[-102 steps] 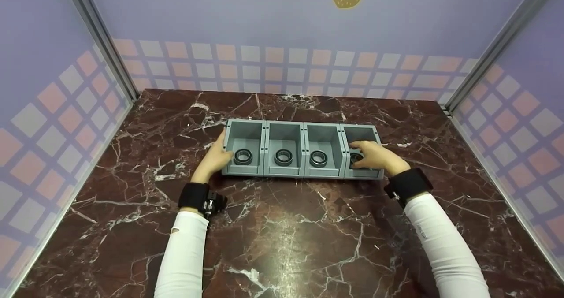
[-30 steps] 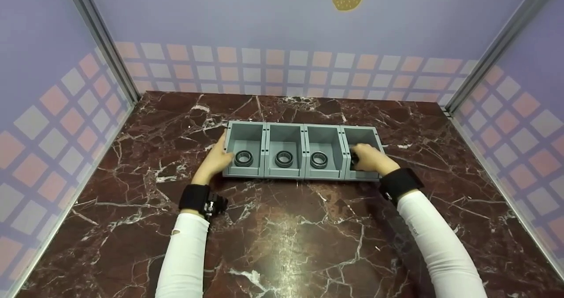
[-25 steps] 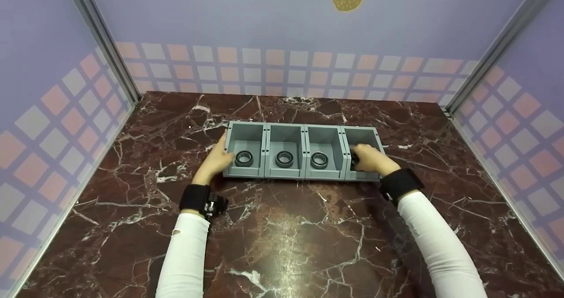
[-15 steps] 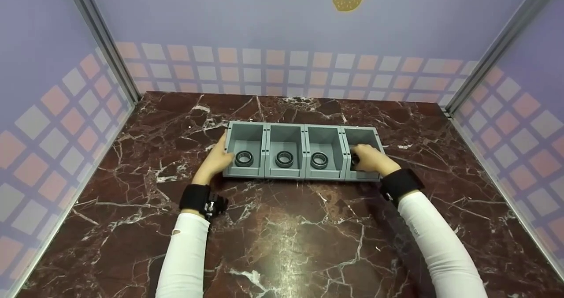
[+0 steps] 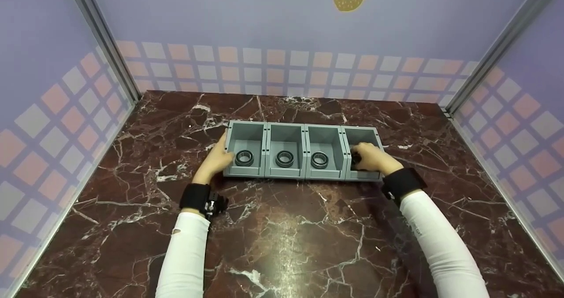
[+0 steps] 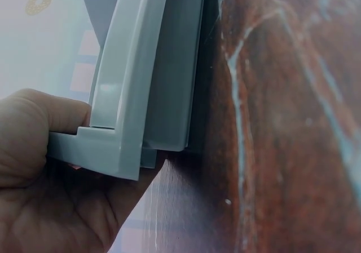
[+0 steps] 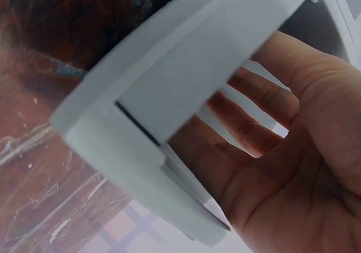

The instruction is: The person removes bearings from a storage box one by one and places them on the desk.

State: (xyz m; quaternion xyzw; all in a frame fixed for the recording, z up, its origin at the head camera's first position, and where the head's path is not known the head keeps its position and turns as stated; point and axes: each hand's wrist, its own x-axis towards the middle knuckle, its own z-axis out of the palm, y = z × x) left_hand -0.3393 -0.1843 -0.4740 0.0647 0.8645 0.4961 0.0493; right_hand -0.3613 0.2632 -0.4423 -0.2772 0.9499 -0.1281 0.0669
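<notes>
A row of joined grey storage bins lies across the middle of the table. My left hand grips the left end wall, thumb over the rim and fingers along the outside; the left wrist view shows this bin edge up close. Separate bearings lie flat in the three left bins: left, second, third. Inside the rightmost bin, my right hand pinches a dark bearing, mostly covered by the fingers. From the right wrist, curled fingers reach behind the bin's front wall, which hides their tips.
The dark red marbled table extends in front of and behind the bins. Printed panels enclose the back and both sides, with metal posts at the corners. Each wrist wears a black strap.
Over the last few seconds my right hand has turned inward, and its fingers have closed around the bearing in the rightmost bin. Lately it shifts only slightly. The left hand and bins stay put.
</notes>
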